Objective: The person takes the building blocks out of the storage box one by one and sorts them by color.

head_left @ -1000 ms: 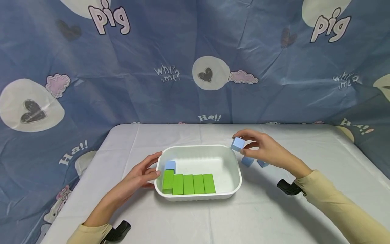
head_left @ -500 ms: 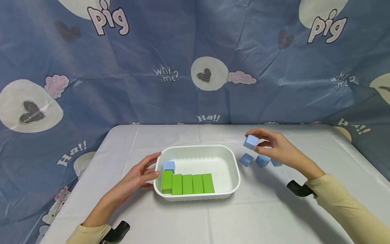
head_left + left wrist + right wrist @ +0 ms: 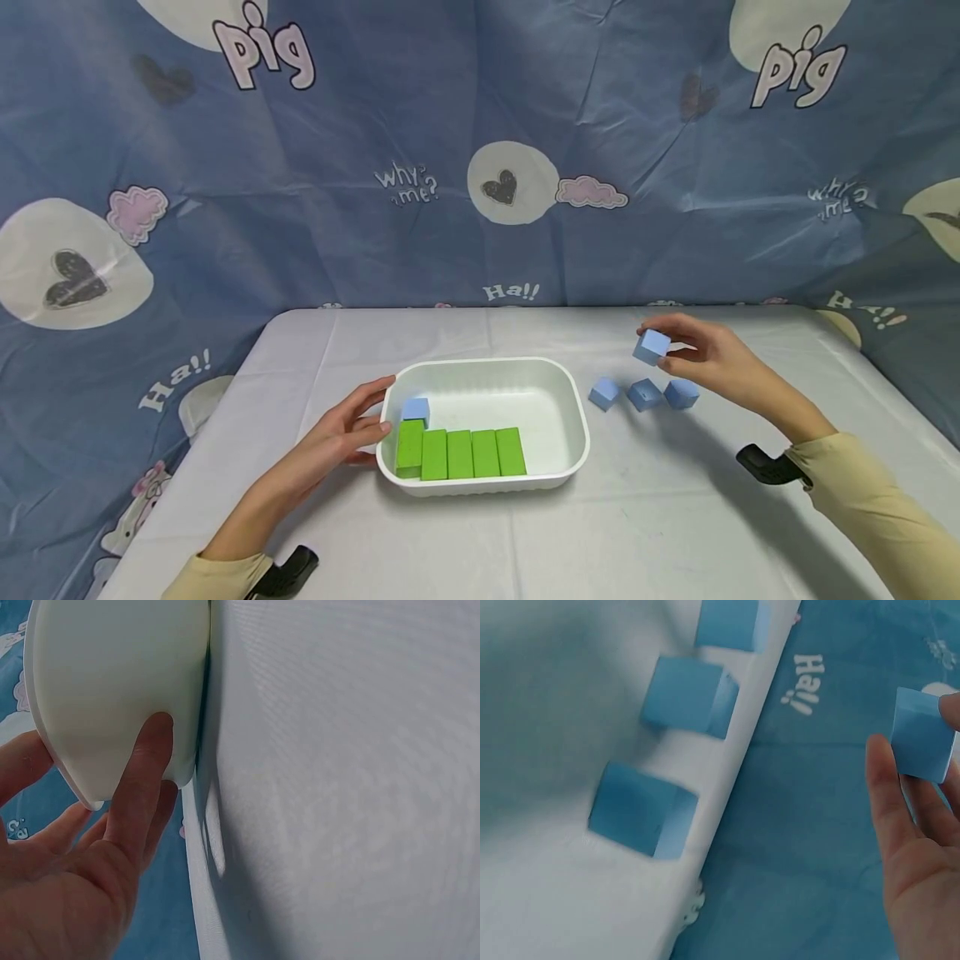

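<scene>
My right hand (image 3: 712,358) pinches a light blue cube (image 3: 651,347) between thumb and fingers, above the table. Below and near it lie three more blue cubes: a left one (image 3: 603,393), a middle one (image 3: 645,395) and a right one (image 3: 682,393). In the right wrist view the held cube (image 3: 922,735) is at the right edge. My left hand (image 3: 330,442) rests its fairly straight fingers against the left end of a white tray (image 3: 483,485); the left wrist view shows a finger on the tray's outer wall (image 3: 112,667).
Inside the tray, several green blocks (image 3: 460,454) stand in a row along the near side, with one blue cube (image 3: 416,409) behind the leftmost. A white cloth (image 3: 420,550) covers the table. Behind hangs a blue printed curtain (image 3: 360,250).
My right hand has moved right with the held cube, away from the tray. The loose cubes beneath have come more into view. My left hand stays at the tray.
</scene>
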Demonstrator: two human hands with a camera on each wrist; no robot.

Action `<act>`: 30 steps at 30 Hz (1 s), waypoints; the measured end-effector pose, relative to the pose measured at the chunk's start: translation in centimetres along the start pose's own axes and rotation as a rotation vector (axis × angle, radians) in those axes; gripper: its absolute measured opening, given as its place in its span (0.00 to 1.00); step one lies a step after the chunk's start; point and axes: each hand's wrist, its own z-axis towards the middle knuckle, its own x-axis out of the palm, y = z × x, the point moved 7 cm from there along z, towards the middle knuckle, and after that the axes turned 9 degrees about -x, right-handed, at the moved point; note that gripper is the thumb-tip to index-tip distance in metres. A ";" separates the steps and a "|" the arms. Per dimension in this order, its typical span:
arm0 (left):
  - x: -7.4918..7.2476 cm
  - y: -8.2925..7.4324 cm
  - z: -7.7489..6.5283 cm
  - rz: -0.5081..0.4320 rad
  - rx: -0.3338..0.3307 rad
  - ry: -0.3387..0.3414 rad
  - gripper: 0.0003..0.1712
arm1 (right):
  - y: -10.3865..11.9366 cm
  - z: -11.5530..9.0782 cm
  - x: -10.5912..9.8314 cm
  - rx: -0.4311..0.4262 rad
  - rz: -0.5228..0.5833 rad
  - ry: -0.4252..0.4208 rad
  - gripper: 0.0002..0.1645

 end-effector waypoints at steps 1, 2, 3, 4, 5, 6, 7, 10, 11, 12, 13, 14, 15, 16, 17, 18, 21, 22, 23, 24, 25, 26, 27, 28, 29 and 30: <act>0.0 0.0 0.0 0.001 0.000 0.000 0.38 | -0.1 -0.2 -0.2 0.005 -0.002 -0.004 0.25; 0.0 0.0 0.0 0.003 0.001 0.000 0.37 | -0.2 -0.4 -0.5 0.008 -0.003 -0.007 0.25; 0.0 -0.1 0.0 0.004 0.001 -0.002 0.38 | -0.4 -0.6 -0.7 0.013 -0.008 -0.012 0.25; 0.0 -0.1 0.0 0.003 0.001 -0.004 0.38 | -0.5 -0.8 -0.9 0.017 -0.015 -0.015 0.25; 0.0 -0.1 0.0 0.004 0.000 -0.005 0.38 | -0.6 -1.1 -1.1 0.023 -0.023 -0.018 0.25; 0.0 -0.1 0.0 0.005 -0.001 -0.006 0.38 | -0.8 -1.3 -1.3 0.026 -0.033 -0.021 0.25; 0.0 -0.1 0.0 0.004 -0.004 -0.006 0.38 | -0.9 -1.5 -1.6 0.028 -0.048 -0.020 0.25; -0.1 0.0 0.0 -0.001 -0.013 -0.010 0.38 | -1.4 -2.1 -2.2 0.039 -0.080 -0.029 0.25; -0.1 0.1 0.0 -0.001 -0.016 -0.012 0.38 | -1.5 -2.3 -2.4 0.044 -0.088 -0.033 0.25; -0.1 0.1 0.1 -0.004 -0.020 -0.016 0.38 | -1.6 -2.4 -2.6 0.049 -0.093 -0.037 0.25; -0.1 0.2 0.1 -0.006 -0.023 -0.018 0.37 | -1.8 -2.6 -2.8 0.049 -0.097 -0.036 0.25; -0.1 0.2 0.1 -0.007 -0.026 -0.022 0.37 | -1.9 -2.8 -3.0 0.052 -0.096 -0.039 0.25; -0.1 0.2 0.2 -0.003 -0.023 -0.021 0.37 | -2.1 -3.0 -3.1 0.055 -0.096 -0.042 0.25; -0.1 0.2 0.2 -0.003 -0.026 -0.024 0.37 | -2.2 -3.1 -3.3 0.052 -0.103 -0.040 0.25; -0.1 0.2 0.2 -0.003 -0.026 -0.024 0.37 | -2.4 -3.3 -3.5 0.054 -0.106 -0.042 0.26; -0.1 0.2 0.1 -0.001 -0.022 -0.021 0.37 | -2.5 -3.5 -3.7 0.050 -0.112 -0.041 0.26; 0.0 0.1 0.1 0.008 -0.016 -0.015 0.37 | -3.0 -4.0 -4.2 0.050 -0.138 -0.049 0.26; 0.0 0.2 0.1 0.005 -0.022 -0.017 0.37 | -3.2 -4.3 -4.4 0.054 -0.146 -0.053 0.26; 0.0 0.2 0.1 0.008 -0.018 -0.015 0.37 | -3.4 -4.5 -4.6 0.060 -0.153 -0.056 0.26; 0.0 0.2 0.1 0.009 -0.019 -0.015 0.37 | -3.6 -4.7 -4.7 0.067 -0.165 -0.057 0.26; 0.0 0.2 0.1 0.007 -0.023 -0.019 0.37 | -3.9 -4.9 -4.9 0.076 -0.174 -0.061 0.26; 0.0 0.3 0.1 0.007 -0.023 -0.019 0.36 | -4.1 -5.2 -5.0 0.086 -0.181 -0.065 0.26; 0.0 0.3 0.1 0.007 -0.023 -0.019 0.37 | -4.3 -5.4 -5.2 0.095 -0.188 -0.070 0.26; 0.0 0.2 0.2 0.008 -0.022 -0.021 0.36 | -4.6 -5.6 -5.3 0.100 -0.197 -0.072 0.26; 0.0 0.2 0.2 0.009 -0.021 -0.022 0.37 | -4.8 -5.8 -5.4 0.104 -0.208 -0.072 0.26; -0.1 0.3 0.2 0.007 -0.025 -0.026 0.36 | -5.0 -6.0 -5.5 0.108 -0.214 -0.073 0.25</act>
